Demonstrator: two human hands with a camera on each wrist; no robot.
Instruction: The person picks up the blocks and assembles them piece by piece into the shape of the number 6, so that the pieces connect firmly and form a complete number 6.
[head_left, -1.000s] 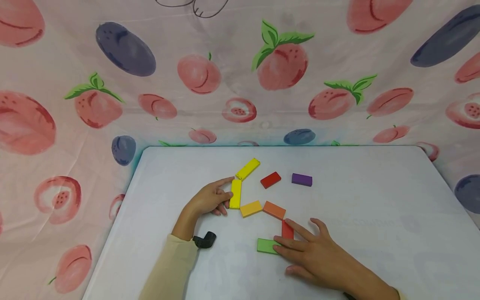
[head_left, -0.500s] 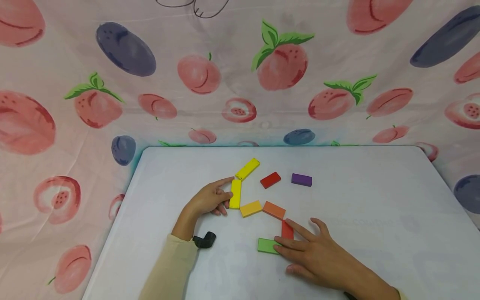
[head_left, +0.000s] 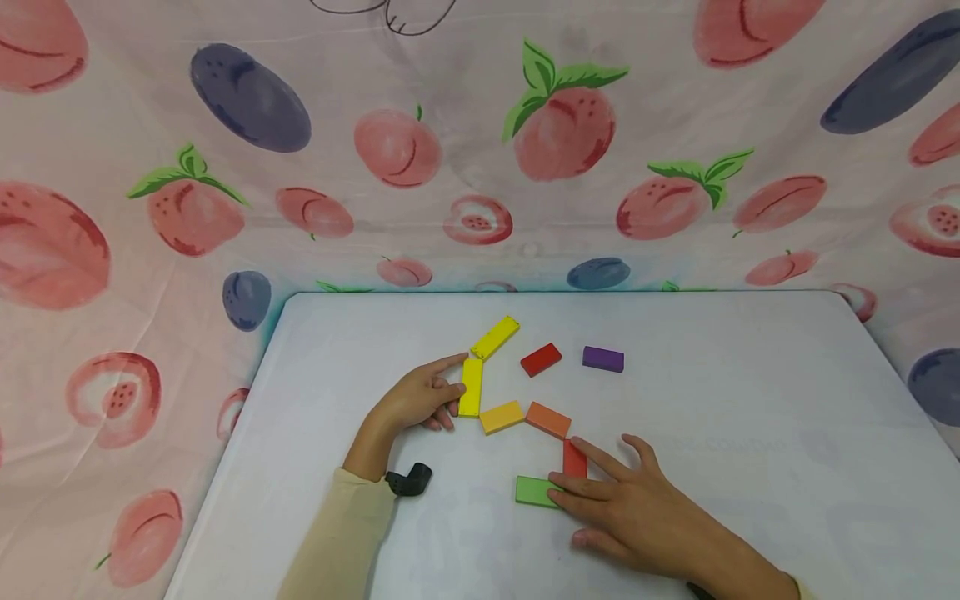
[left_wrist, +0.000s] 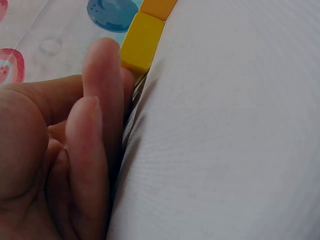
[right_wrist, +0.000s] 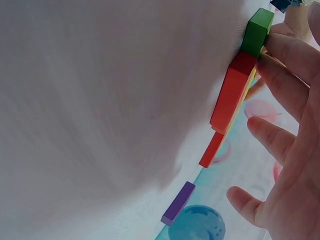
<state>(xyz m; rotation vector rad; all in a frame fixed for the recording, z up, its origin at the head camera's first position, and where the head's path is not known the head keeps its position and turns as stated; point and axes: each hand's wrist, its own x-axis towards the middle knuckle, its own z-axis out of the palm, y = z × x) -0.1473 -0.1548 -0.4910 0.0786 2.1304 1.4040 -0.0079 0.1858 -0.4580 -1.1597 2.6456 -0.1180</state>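
The lower frame is occupied by a white table [head_left: 720,358]. At lower centre, the green block [head_left: 535,492] lies left of the nearer right hand [head_left: 637,517], its long axis crosswise, and is touched by spread fingers; the lower yellow block [head_left: 472,388], near centre, is touched, not clasped, by the loosely extended left hand [head_left: 420,396].

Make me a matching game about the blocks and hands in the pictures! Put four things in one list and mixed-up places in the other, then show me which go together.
Things:
1. purple block
2. left hand
3. green block
4. orange block

Places:
A. partly covered by the right hand
B. between the light orange block and the bright red block
C. off by itself, not touching any other block
D. touching a yellow block

Right pairs:
1-C
2-D
3-A
4-B
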